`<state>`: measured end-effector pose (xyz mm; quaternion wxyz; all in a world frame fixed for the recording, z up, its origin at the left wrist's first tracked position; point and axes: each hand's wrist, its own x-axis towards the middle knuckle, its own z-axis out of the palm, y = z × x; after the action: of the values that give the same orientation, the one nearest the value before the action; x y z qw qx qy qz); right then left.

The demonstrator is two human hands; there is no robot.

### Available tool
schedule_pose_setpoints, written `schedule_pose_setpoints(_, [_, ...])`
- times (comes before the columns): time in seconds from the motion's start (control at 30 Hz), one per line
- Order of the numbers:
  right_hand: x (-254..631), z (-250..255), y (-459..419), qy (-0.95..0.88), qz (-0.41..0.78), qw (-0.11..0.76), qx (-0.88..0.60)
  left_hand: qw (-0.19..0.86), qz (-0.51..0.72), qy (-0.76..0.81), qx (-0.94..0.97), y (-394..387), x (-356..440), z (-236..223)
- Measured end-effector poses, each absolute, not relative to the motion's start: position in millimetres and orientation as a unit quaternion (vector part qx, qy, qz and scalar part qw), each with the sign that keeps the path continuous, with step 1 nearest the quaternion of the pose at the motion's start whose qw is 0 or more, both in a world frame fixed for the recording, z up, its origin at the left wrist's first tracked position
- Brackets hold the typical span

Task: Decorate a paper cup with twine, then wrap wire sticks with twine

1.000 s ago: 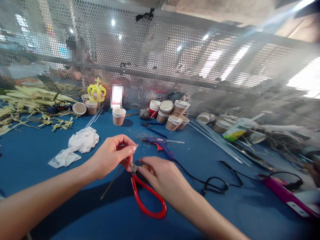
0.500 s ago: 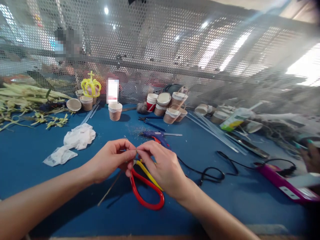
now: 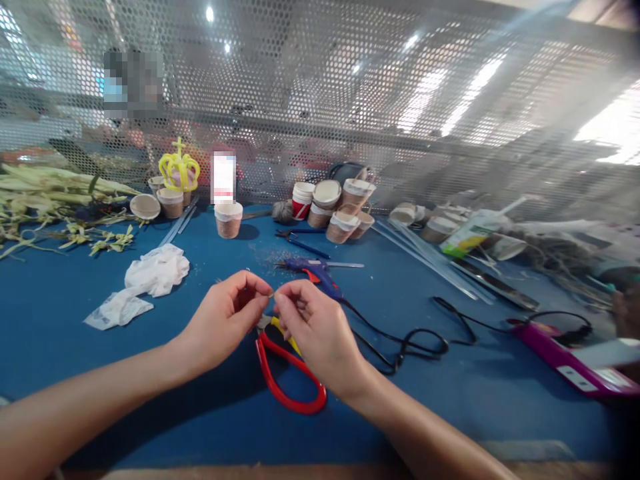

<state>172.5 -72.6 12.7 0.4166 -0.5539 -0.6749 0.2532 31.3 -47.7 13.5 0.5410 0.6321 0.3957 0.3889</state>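
Both hands meet fingertip to fingertip above the blue table. My left hand (image 3: 233,313) is closed in a pinch of thumb and forefinger, with a tiny brownish tip showing there, too small to name. Close against it, my right hand (image 3: 315,327) has its thumb and fingers pressed together; whatever they hold is hidden. Beneath them lie scissors with red handles (image 3: 293,403) and a yellow-handled tool (image 3: 287,337), partly covered by the right hand. A blue glue gun (image 3: 305,268) rests just beyond the fingers.
Paper-wrapped cups (image 3: 343,227) cluster at the back, with a single cup (image 3: 229,223) left of them. White crumpled cloth (image 3: 157,270) and pale dried plants (image 3: 55,190) lie left. Clear glue sticks (image 3: 433,257), a black cable (image 3: 425,330) and a purple power strip (image 3: 555,357) occupy the right.
A thin stem that hung below my left hand no longer shows. The fingertips have shifted slightly, with a small gap between the hands. The view has moved a little.
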Motion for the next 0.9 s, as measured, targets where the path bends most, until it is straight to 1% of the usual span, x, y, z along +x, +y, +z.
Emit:
schedule_pose_setpoints(0.07, [172,12,-73,-0.641,0.327,0.425,-0.549,0.504,0.393,0.397,0.658,-47,31,11])
schedule_pose_setpoints(0.17, [173,11,-73,-0.614,0.378,0.435,-0.539,0.449,0.383,0.395,0.705,-45,29,8])
schedule_pose_setpoints(0.37, [173,9,-72,-0.597,0.394,0.450,-0.535,0.322,0.364,0.373,0.790,-41,26,6])
schedule_pose_setpoints(0.57, [172,10,-72,-0.577,0.420,0.465,-0.524,0.277,0.380,0.350,0.810,-41,25,4])
schedule_pose_setpoints(0.7, [172,10,-73,-0.573,0.420,0.477,-0.517,0.282,0.392,0.350,0.803,-42,25,3])
schedule_pose_setpoints(0.9, [174,9,-71,-0.576,0.420,0.472,-0.518,0.388,0.388,0.376,0.747,-39,26,2])
